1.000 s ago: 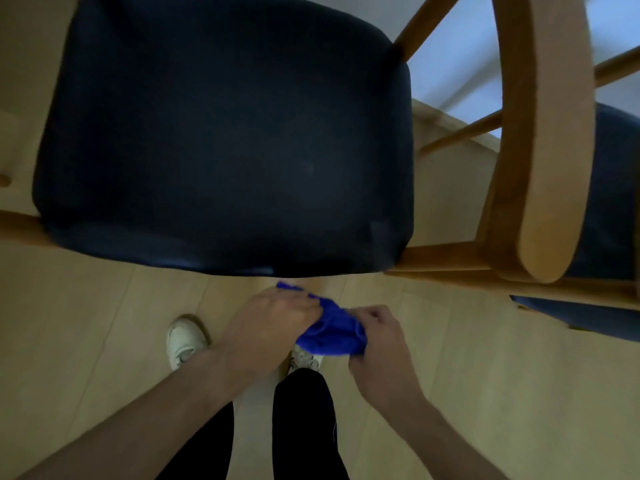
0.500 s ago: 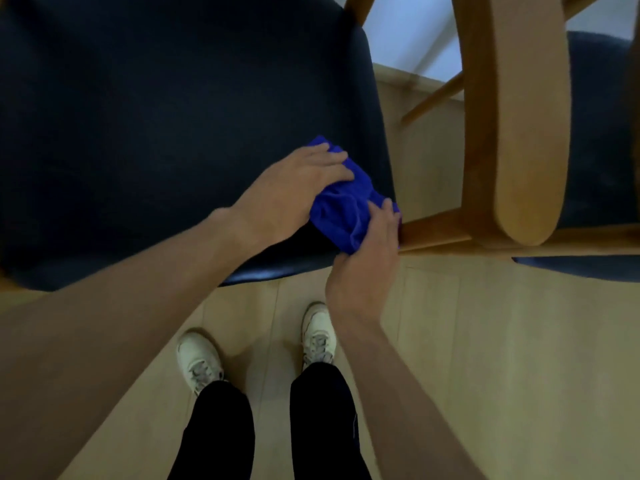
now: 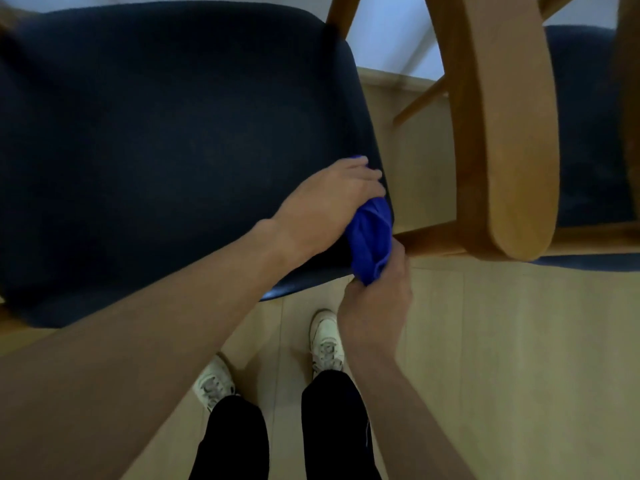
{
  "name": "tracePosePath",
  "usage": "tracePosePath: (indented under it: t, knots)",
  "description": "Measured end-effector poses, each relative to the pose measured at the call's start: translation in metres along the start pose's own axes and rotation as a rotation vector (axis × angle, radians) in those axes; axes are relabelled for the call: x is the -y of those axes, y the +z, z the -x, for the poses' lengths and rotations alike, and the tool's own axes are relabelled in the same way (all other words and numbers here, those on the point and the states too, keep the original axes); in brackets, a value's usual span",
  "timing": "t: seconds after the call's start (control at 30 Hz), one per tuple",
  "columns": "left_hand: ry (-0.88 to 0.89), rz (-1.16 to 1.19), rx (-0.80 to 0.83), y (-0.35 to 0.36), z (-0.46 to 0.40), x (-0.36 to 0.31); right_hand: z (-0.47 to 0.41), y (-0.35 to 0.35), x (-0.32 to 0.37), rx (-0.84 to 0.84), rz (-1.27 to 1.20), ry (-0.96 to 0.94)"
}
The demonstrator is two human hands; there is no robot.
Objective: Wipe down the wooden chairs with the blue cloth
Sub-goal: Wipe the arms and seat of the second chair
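Head view: your left hand (image 3: 332, 199), at centre frame, lies over the upper part of the bunched bright-blue cloth (image 3: 370, 237), fingers draped on it and pressing it to the front right corner of the dark navy padded seat (image 3: 166, 133); your right hand (image 3: 375, 299), just below, pinches the cloth's lower end between thumb and curled fingers; the light wooden side rail (image 3: 429, 237) starts just right of the cloth, and the broad curved wooden backrest of a second chair (image 3: 502, 133) fills the upper right. Risks, as judged: the cloth is wadded, so little of it may meet the wood and patches may go unwiped; with both hands on one small bundle, a pull by either could drag it from the other; it could then drop to the pale wood-look floor (image 3: 519, 358) by your white shoes (image 3: 327, 341).
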State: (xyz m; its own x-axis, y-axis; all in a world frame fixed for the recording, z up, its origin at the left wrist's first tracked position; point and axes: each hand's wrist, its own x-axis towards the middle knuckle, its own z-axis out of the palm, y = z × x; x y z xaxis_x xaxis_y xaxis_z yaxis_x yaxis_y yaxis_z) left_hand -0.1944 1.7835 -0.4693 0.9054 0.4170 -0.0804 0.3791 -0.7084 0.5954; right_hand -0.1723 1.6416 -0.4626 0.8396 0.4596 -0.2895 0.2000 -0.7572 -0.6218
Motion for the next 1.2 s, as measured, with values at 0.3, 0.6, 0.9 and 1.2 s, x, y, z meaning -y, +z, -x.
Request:
tracePosePath:
  t: [0.3,0.6,0.9,1.2]
  knots:
    - [-0.106,-0.005,0.151,-0.036,0.099,0.048,0.013,-0.007,0.01,0.431,0.288,-0.353]
    - [-0.439,-0.062,-0.243,-0.058,0.051,0.078,-0.063,0.051,0.088,0.241,0.216,-0.553]
    - [-0.33,-0.124,0.167,-0.045,0.137,0.03,-0.01,0.002,0.023,0.558,0.405,-0.677]
    - [-0.225,-0.145,-0.074,-0.032,0.009,0.029,-0.049,0.005,0.044,0.191,0.375,-0.266]
